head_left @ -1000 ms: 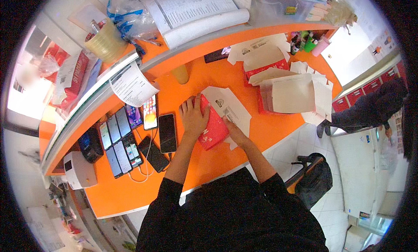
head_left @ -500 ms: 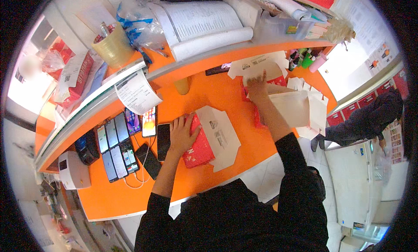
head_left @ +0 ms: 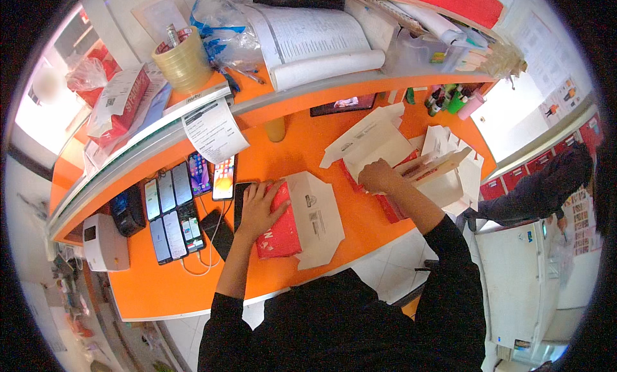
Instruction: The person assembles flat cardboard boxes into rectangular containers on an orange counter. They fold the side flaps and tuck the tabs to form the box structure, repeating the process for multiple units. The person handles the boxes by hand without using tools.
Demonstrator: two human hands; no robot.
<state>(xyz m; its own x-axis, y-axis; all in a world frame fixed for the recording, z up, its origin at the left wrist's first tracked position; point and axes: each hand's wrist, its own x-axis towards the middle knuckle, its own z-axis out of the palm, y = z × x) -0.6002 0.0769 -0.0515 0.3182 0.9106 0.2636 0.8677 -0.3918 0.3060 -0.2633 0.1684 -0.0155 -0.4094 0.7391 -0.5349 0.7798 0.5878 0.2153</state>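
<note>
Orange counter (head_left: 154,301), read from left to right. A white boxy device (head_left: 106,243) stands at the far left, followed by a cluster of phones (head_left: 172,211) beside a hanging printed slip (head_left: 216,133), which a raised forearm could brush. Next, a dark phone (head_left: 240,202) lies just beside the left hand (head_left: 258,210), close enough to be nudged should that hand slide outward. The left hand rests spread on a red box (head_left: 281,234), grasping nothing; heavy pressure from the palm could dent the card. The box's pale flap (head_left: 318,221) lies unfolded to the right, its lower corner near the counter's front edge, where a sleeve might crease it. Farther right, the right hand (head_left: 384,176) is curled at the front of an opened red carton (head_left: 378,137); whether its fingers grip cannot be told, but an uneven pull could tear the card. Rightmost, a second carton (head_left: 447,191) with loose flaps sits close by; tangled flaps could drag it toward the edge.
</note>
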